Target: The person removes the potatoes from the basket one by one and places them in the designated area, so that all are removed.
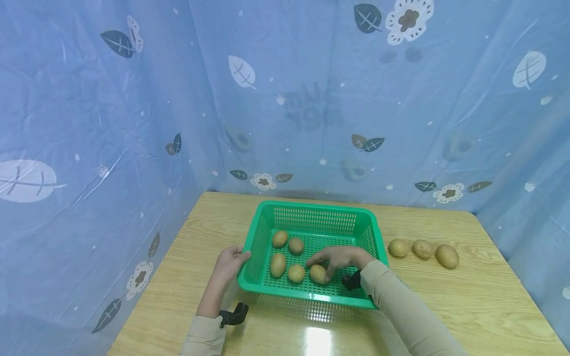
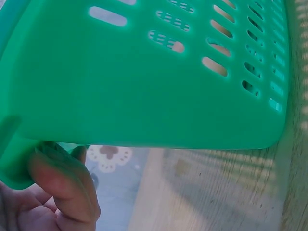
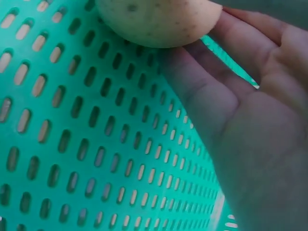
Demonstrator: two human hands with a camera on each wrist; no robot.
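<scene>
A green plastic basket with slotted walls stands on the table, several potatoes inside its left and middle part. My left hand grips the basket's left rim; in the left wrist view its fingers curl under the rim at the corner. Inside the basket, my right hand holds a potato between thumb and fingers, near the basket floor. The right wrist view shows that potato at the fingertips above the slotted floor. Left of it lie other potatoes, among them a roundish one and an oval one.
Three potatoes lie in a row on the table right of the basket: a left one, a middle one and a right one. The wooden table is bordered by a blue patterned curtain at the back and sides.
</scene>
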